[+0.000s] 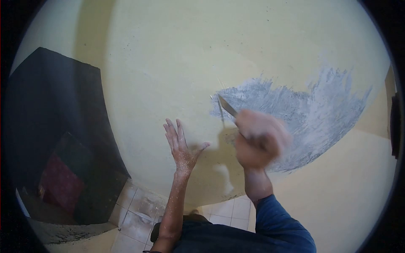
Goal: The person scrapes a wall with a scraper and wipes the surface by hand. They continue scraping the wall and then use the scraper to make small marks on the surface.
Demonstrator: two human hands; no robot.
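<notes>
My right hand (pixel 261 137), blurred by motion, is closed around a scraper (pixel 227 105), its handle hidden in the fist. The narrow metal blade points up and left, its tip at the left end of a rough grey patch (pixel 291 109) on the pale yellow wall (pixel 168 63). Lower and to the left, my left hand (pixel 182 154) lies against the wall, fingers stretched upward and thumb out to the side. White dust speckles that hand and its forearm.
At the left is a dark opening (pixel 46 97) with a red and green panel (pixel 63 181) inside. Dusty white floor tiles (pixel 141 204) show below. A dark object (pixel 395 126) stands at the far right edge.
</notes>
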